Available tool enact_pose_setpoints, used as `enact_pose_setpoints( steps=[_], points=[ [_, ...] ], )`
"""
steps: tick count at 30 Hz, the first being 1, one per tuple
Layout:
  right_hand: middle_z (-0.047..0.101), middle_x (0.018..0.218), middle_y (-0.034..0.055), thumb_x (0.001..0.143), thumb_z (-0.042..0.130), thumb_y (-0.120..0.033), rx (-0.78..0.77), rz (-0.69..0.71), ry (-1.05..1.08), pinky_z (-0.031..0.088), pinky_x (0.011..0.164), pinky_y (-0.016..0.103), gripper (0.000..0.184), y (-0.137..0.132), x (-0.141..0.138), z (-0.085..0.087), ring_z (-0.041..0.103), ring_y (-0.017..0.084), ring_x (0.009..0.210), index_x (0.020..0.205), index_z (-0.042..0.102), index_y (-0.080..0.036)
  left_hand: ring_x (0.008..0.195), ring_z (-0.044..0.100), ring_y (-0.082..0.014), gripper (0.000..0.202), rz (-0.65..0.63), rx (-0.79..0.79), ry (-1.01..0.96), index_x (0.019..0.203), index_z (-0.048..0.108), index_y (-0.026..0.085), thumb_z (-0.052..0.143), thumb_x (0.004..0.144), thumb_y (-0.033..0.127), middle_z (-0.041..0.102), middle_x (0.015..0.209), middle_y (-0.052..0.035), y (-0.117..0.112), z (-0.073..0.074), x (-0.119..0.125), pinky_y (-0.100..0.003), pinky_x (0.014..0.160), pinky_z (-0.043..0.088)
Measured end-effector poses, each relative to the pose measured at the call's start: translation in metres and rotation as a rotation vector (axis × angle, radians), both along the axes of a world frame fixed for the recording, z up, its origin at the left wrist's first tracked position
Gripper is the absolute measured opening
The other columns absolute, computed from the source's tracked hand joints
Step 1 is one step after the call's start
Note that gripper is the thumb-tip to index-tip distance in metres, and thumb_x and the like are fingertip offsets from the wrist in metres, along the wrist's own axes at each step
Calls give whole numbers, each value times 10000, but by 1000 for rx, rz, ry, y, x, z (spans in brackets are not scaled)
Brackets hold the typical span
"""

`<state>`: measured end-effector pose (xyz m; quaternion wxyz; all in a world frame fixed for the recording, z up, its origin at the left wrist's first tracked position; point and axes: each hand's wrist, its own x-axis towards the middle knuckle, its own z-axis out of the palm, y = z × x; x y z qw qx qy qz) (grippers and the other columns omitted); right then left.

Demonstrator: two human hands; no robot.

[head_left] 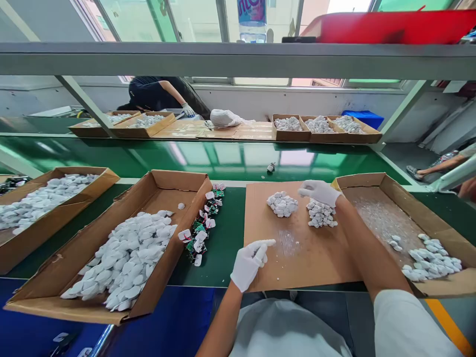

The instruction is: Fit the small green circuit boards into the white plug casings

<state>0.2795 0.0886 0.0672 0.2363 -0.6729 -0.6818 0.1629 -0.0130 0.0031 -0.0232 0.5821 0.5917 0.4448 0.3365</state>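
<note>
Green surface (223, 248), carton (70, 253) of flat white shells on the left, cardboard sheet (297, 263) in the middle. Two heaps of small white parts sit on the sheet. Right hand (320, 192) is cupped over the right heap (322, 217); can't tell if it grips anything. Left heap (282, 204) is just beside it, untouched. Left hand (250, 263) is closed, pinching one small part (257, 254) above the sheet's near edge. My call: pick singles off the top, keep the heaps apart, stay over the sheet.

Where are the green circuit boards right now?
Head view, left of centre: the circuit boards lie in a row on the green mat, between the box of white shells and the flat cardboard sheet.
</note>
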Motion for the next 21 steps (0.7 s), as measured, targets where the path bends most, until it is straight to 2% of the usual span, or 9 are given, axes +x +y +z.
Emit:
enact_pose_setpoints(
  steps=[2,4,6,8,10,13,17,21],
  points=[
    [692,881,11,830,594,-378,-14,-35,11,518,701,267,228,-22,19,-2,637,153,778,940,656,-187,499,431,-94,465,-12,-14,-14,1062,704,150,494,828,492,521,544,14,1,0,0,-205,509,355],
    [694,879,9,782,616,-340,-9,-94,16,518,675,260,279,-43,37,-8,641,156,762,1027,652,-212,504,425,-92,463,-25,-19,-18,1065,702,148,498,829,490,516,548,14,1,0,0,-203,510,354],
    [685,908,22,748,617,-286,26,-129,-48,527,701,284,353,-59,49,-16,642,169,771,1095,651,-225,512,427,-92,461,-36,-18,-13,1067,702,145,503,830,487,515,554,12,1,1,0,-203,520,362],
    [668,946,41,734,594,-221,83,-86,-147,531,768,314,340,-67,55,-27,643,186,825,1061,686,-231,520,435,-94,463,-42,-18,-10,1069,701,143,506,829,488,517,559,10,1,1,0,-203,524,370],
    [657,987,51,728,560,-157,134,23,-225,527,829,325,323,-67,54,-37,642,196,890,997,720,-239,526,442,-96,465,-41,-19,-9,1074,699,143,508,828,488,518,563,9,1,2,-1,-203,524,375],
    [649,1094,53,741,531,-119,170,137,-271,510,908,350,354,-61,50,-49,630,215,1001,1006,723,-255,527,448,-97,460,-26,-16,-11,1074,697,142,511,828,483,515,560,11,1,2,-1,-202,522,380],
    [642,1173,47,826,507,-212,166,110,-282,492,951,375,293,-55,52,-57,610,233,1081,1028,712,-268,518,452,-93,447,-26,-16,-9,1068,699,146,507,832,473,530,565,9,0,4,-1,-203,522,380],
    [675,1102,37,883,451,-282,157,67,-260,517,903,362,292,-55,56,-56,638,215,1016,1040,697,-272,520,449,-93,437,-22,-7,-1,1070,697,147,504,840,464,523,563,11,-1,3,-1,-207,530,380]
  ],
)
